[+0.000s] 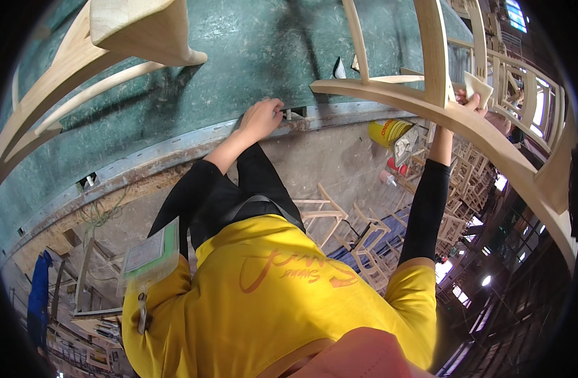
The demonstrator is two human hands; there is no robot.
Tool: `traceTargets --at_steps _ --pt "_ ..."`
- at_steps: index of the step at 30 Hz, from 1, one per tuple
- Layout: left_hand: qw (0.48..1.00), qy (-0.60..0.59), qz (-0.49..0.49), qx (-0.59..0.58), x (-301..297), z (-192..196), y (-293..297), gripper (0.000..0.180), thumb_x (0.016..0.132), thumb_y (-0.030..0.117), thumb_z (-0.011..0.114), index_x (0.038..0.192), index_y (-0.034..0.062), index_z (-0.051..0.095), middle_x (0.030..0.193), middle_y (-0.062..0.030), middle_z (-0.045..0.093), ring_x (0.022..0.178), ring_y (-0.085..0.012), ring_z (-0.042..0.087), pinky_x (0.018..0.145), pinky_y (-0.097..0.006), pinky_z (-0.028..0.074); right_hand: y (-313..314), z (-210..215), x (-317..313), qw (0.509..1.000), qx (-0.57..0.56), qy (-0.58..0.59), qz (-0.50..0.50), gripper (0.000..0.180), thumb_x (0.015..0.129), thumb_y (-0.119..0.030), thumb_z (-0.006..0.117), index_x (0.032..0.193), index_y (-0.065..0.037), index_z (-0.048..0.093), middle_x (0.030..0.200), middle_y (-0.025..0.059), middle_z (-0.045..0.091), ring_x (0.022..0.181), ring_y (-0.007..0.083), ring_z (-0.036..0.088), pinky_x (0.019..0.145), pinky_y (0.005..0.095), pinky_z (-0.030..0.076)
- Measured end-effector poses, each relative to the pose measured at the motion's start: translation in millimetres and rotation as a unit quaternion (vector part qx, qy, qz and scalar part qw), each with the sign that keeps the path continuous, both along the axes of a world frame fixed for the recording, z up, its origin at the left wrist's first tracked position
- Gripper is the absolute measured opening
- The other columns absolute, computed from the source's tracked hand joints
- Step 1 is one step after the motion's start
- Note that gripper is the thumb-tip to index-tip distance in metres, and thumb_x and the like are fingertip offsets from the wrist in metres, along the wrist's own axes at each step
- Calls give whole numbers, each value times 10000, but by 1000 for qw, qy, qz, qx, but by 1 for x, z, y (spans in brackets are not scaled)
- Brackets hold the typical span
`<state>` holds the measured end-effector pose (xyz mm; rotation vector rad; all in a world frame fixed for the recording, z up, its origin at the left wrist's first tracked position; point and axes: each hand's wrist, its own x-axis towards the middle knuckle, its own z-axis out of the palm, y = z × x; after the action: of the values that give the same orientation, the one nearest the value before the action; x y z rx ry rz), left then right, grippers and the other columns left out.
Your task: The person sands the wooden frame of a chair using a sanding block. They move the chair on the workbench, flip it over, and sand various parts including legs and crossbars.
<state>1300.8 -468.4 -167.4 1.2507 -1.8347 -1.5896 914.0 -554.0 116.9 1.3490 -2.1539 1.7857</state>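
My left hand [262, 120] rests on the near edge of the green worktable [251, 57], its fingers curled in and nothing visible in them. Out to the right, my right hand [470, 99] grips a folded cream piece of sandpaper [478, 90] between thumb and fingers. It is up against an upright of a pale wooden chair frame [432, 53], and the frame's long curved rail hides part of the hand and wrist. Another wooden chair [141, 28] with a thick seat and curved leg stands on the table at the far left.
A metal strip with slots [137, 157] runs along the table edge. On the floor to the right are a yellow bucket [388, 132] and a red container [397, 166]. Many unfinished chair frames [371, 246] stand behind me. A small dark-and-white scrap [339, 68] lies on the table.
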Motion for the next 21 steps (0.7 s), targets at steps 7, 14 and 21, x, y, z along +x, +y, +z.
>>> traceTargets --at_steps 7,14,21 --pt "997 -17 5 78 25 -22 33 273 838 145 604 1076 19 650 1032 -169 680 971 -357 641 824 -432 505 9 -1 -7 1000 -11 3 -5 173 978 -157 522 1041 -5 470 611 112 620 441 143 576 373 232 455" --pt "998 -14 23 63 35 -29 33 284 845 126 617 1094 -7 642 982 -174 686 824 -276 673 749 -368 525 6 7 3 998 55 -21 -28 202 979 -147 516 1097 3 452 611 103 605 433 141 561 373 237 441" --pt "999 -6 27 35 33 -18 29 267 826 119 617 1063 1 650 947 -174 690 829 -325 665 747 -404 518 2 -3 15 997 -20 -72 -6 367 988 -154 513 1300 -39 360 668 106 603 463 129 553 385 220 426"
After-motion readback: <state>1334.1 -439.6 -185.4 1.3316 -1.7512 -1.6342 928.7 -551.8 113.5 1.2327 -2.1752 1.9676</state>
